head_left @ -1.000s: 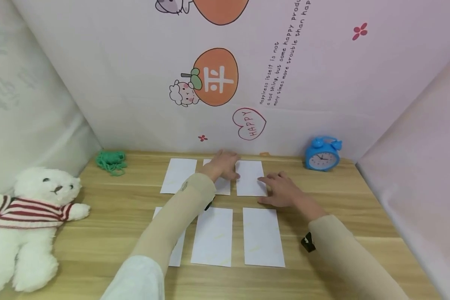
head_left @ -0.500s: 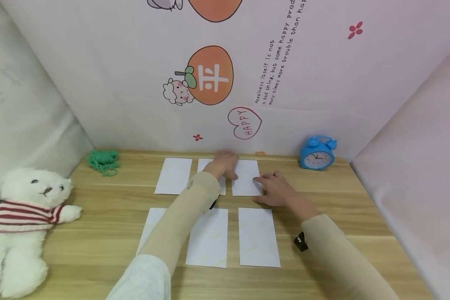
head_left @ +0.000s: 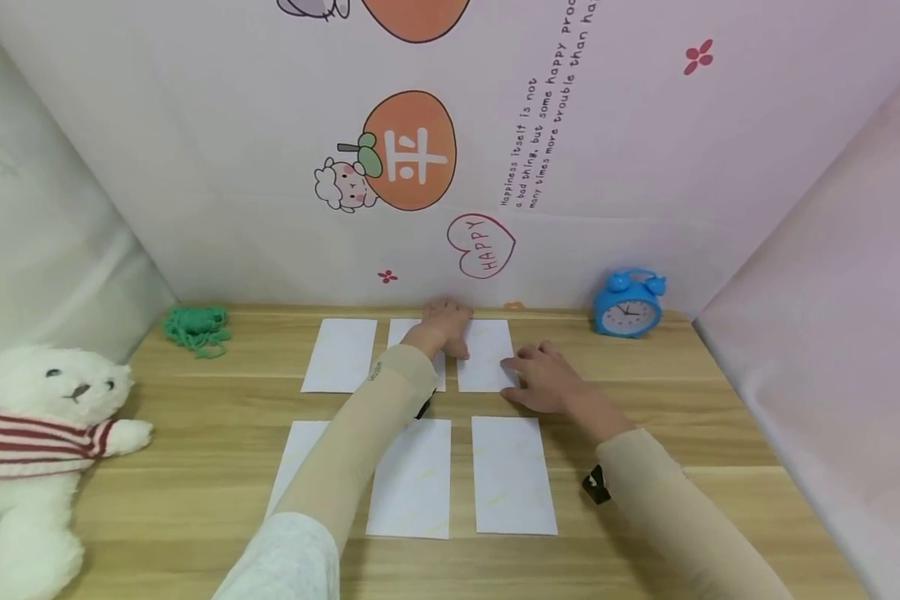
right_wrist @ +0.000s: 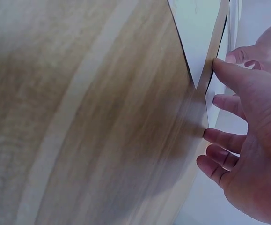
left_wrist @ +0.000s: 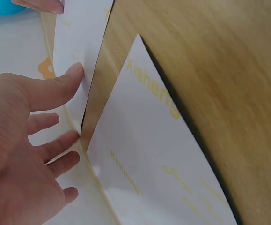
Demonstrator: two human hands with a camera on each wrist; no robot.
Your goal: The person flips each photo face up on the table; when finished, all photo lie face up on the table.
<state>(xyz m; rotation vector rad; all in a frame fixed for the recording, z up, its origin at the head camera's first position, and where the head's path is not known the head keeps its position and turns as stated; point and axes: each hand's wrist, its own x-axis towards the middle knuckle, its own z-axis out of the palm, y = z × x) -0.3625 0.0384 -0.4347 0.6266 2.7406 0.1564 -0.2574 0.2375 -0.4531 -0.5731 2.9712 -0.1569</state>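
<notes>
A white paper card lies flat at the right end of the back row, between my two hands. My left hand is at its left side, thumb tip on the card in the left wrist view and fingers spread near the far edge. On the other side, my right hand touches the card's right edge with thumb and fingertips, fingers loosely bent. Beside it lies the middle back card, partly covered by my left hand and sleeve. Faint yellow lettering marks this card in the left wrist view.
Another card ends the back row at left. Three more form the front row: a left one partly under my sleeve, a middle one and a right one. Green yarn, a blue alarm clock and a white teddy bear surround them.
The head view has turned slightly right, so everything sits further left in it. Both hands stay at the back right card, with little visible movement.
</notes>
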